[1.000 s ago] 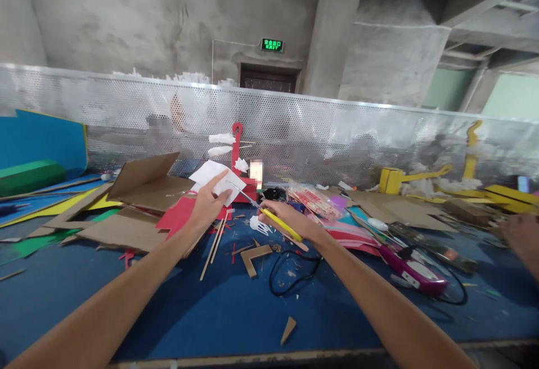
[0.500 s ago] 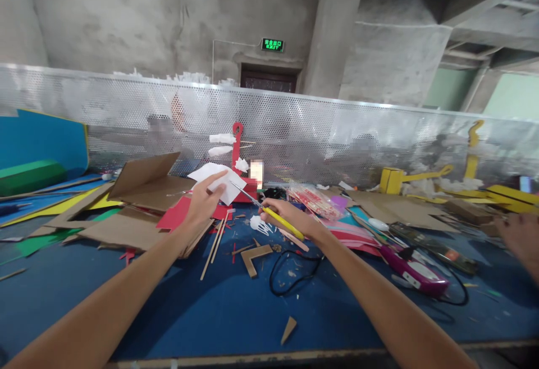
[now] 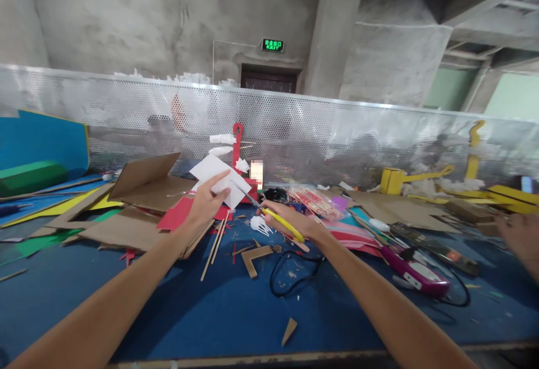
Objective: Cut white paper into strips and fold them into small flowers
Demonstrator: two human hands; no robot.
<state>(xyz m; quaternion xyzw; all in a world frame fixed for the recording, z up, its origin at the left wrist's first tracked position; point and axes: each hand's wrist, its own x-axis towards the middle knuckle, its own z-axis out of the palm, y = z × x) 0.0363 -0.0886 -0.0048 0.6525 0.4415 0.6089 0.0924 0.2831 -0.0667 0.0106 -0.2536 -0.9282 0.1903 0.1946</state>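
Observation:
My left hand (image 3: 207, 201) pinches a white sheet of paper (image 3: 210, 169) between thumb and fingers, above the table. In my right hand (image 3: 281, 217) is a pair of scissors (image 3: 290, 227) with yellow handles, its blades reaching left onto the paper beside my left fingertips. Behind the paper stands a red cardboard piece (image 3: 237, 144) with a looped top and white paper bits on thin sticks. A white hand-like cutout (image 3: 260, 224) lies on the table below the scissors.
Brown cardboard (image 3: 143, 186) is stacked at left. Wooden sticks (image 3: 213, 251), an L-shaped cardboard scrap (image 3: 254, 258) and a black cord (image 3: 273, 285) lie in front. At right are a purple tool (image 3: 416, 272) and another person's hand (image 3: 520, 237). A perforated metal divider (image 3: 320, 139) runs behind.
The white paper has turned slightly and shifted a little right and down. The scissor handles have changed angle in my right hand, with the blades still at the paper.

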